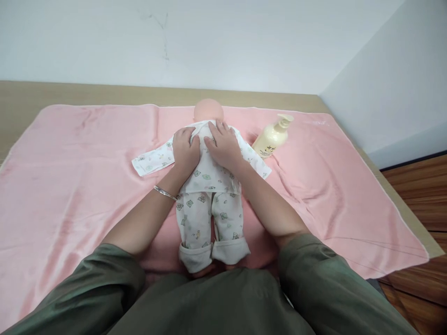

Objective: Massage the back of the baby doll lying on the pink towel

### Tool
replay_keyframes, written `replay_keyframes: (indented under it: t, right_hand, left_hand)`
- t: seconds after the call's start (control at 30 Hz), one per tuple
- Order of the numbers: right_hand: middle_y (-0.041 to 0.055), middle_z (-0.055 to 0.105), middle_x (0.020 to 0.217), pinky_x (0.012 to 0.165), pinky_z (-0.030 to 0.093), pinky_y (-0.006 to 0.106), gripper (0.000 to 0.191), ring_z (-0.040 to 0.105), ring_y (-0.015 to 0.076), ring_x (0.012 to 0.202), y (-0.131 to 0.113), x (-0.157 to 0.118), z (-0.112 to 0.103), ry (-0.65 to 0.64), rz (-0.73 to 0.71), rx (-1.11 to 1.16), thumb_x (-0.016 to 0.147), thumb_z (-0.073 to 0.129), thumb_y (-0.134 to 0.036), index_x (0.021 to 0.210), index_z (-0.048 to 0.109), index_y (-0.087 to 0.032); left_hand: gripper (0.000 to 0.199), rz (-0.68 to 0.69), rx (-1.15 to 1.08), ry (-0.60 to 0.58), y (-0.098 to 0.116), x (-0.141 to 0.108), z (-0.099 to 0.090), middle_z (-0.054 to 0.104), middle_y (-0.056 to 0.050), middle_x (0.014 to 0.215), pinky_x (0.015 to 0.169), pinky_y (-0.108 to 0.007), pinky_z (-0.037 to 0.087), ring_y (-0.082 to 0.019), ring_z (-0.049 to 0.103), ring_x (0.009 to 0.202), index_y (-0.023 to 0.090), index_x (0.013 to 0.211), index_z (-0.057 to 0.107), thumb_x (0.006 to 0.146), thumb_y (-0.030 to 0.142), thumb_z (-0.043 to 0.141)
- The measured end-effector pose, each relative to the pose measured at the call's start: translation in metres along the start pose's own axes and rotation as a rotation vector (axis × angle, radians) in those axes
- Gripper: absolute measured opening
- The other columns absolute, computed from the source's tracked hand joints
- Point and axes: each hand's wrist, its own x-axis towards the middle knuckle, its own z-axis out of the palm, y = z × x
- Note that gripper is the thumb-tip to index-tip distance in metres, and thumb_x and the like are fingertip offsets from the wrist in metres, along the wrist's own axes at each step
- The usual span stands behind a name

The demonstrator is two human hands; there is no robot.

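Observation:
A baby doll lies on a pink blanket, its bald head away from me and no face showing. It wears a white printed top and matching trousers with rolled cuffs. My left hand rests on the left side of the upper top, thumb apart from the fingers. On the right side, my right hand lies flat on the top, fingers spread. The sleeves stretch out to both sides. Close to the right sleeve is a cream pump bottle.
The pink blanket is spread with folds over a light wooden table. A white wall stands behind it. Brown wood-grained panels show at the right, beyond the table edge.

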Motion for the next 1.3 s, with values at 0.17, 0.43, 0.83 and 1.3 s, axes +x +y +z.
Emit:
replay_keyframes:
  t: [0.17,0.43,0.83,1.3]
  right_hand:
    - [0.0256,0.027,0.17,0.134,0.023,0.06,0.062,0.025,0.0411,0.162,-0.033,-0.033,0.007,0.076,0.052,-0.109,0.107,0.038,-0.031,0.163,0.034,-0.004]
    - [0.012,0.034,0.171,0.135,0.023,0.058,0.056,0.026,0.0322,0.163,-0.006,-0.012,0.006,0.012,-0.175,-0.066,0.108,0.028,-0.028,0.16,0.043,-0.014]
    - [0.0223,0.031,0.169,0.131,0.027,0.062,0.059,0.028,0.0424,0.16,-0.036,-0.035,0.012,0.093,-0.038,-0.16,0.106,0.033,-0.025,0.161,0.039,-0.005]
    - [0.0268,0.031,0.168,0.135,0.021,0.058,0.063,0.027,0.0383,0.161,-0.016,-0.012,-0.003,0.003,0.108,-0.056,0.107,0.034,-0.028,0.161,0.031,0.004]
  left_hand:
    - [0.042,0.069,-0.072,0.006,-0.005,0.0,0.0,0.075,-0.01,0.127,0.12,-0.039,0.048,-0.023,0.065,0.125,0.017,0.114,0.075,0.089,0.029,0.042]
    - [0.045,0.038,-0.136,-0.021,-0.006,0.0,-0.001,0.074,-0.009,0.134,0.125,-0.042,0.046,-0.022,0.065,0.133,0.018,0.12,0.075,0.09,0.03,0.043]
    - [0.04,-0.006,-0.142,-0.001,-0.005,0.0,-0.001,0.076,-0.01,0.129,0.123,-0.042,0.05,-0.024,0.068,0.127,0.016,0.11,0.079,0.088,0.026,0.047]
    - [0.056,-0.066,-0.134,-0.081,0.015,-0.005,-0.005,0.068,-0.006,0.144,0.134,-0.046,0.038,-0.026,0.055,0.145,0.018,0.127,0.072,0.078,0.009,0.048]
